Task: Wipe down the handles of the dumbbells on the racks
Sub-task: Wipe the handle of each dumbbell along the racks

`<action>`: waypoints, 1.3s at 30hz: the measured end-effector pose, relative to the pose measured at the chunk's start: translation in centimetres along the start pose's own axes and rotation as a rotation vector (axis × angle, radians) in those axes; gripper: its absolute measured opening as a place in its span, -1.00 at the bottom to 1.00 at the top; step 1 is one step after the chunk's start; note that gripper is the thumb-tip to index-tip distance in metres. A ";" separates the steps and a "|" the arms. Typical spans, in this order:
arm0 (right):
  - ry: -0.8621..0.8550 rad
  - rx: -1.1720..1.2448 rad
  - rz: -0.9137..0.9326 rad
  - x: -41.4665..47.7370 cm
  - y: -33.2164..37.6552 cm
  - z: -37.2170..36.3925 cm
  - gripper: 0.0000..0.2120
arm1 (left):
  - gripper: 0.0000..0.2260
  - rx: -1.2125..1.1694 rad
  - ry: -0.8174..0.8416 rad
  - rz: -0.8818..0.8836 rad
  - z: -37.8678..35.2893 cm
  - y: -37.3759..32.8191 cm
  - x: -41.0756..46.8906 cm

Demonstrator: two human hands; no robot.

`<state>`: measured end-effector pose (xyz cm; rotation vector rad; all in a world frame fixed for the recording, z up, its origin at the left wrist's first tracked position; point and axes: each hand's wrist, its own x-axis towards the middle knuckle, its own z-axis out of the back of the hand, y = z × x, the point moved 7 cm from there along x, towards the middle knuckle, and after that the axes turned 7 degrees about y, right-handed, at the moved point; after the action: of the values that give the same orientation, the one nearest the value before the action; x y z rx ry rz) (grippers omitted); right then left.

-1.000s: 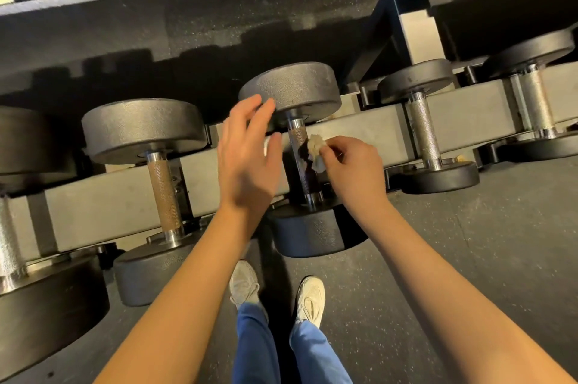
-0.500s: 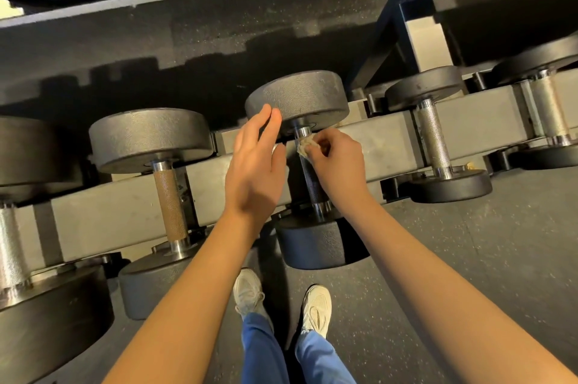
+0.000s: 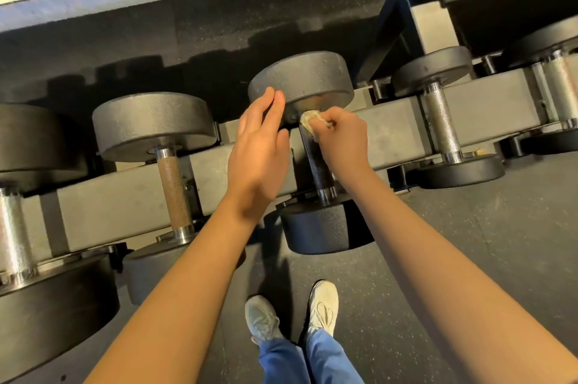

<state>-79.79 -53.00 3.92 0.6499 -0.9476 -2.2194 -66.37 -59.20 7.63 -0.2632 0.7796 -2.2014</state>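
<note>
Speckled dark rubber floor [image 3: 469,258]; grey rack rail [image 3: 125,202] carries dumbbells [image 3: 300,83]

Light is warm, fairly dim. Stepped shadows darken the floor [image 3: 200,39] behind the rack [image 3: 125,196]; chrome handles [image 3: 439,120] glint. Edges bow outward.

Five dumbbells [image 3: 31,139] [image 3: 153,124] [image 3: 306,77] [image 3: 431,70] [image 3: 553,42], two hands [image 3: 259,155] [image 3: 344,136], one cloth [image 3: 309,119], two shoes [image 3: 262,319] [image 3: 323,305].
All five sit in one row on one lower rack [image 3: 125,196]; three handles [image 3: 441,120] are chrome, one brown, one dark.
</note>
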 end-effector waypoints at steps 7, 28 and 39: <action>0.240 -0.248 -0.024 -2.7 -1.8 0.4 -0.82 | -0.52 -0.072 0.032 0.059 -0.1 -0.3 -0.2; 0.268 -0.335 -0.043 -5.0 -1.2 1.1 -0.93 | -0.61 -0.081 0.080 0.096 0.9 2.7 -3.3; 0.421 -0.193 0.195 -8.4 5.8 -6.4 -0.81 | -0.70 -0.020 -0.073 0.213 6.4 11.1 -10.3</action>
<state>-67.88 -53.08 5.98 0.8510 -0.5500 -1.8706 -49.97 -60.28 6.55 -0.2570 0.7534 -1.9743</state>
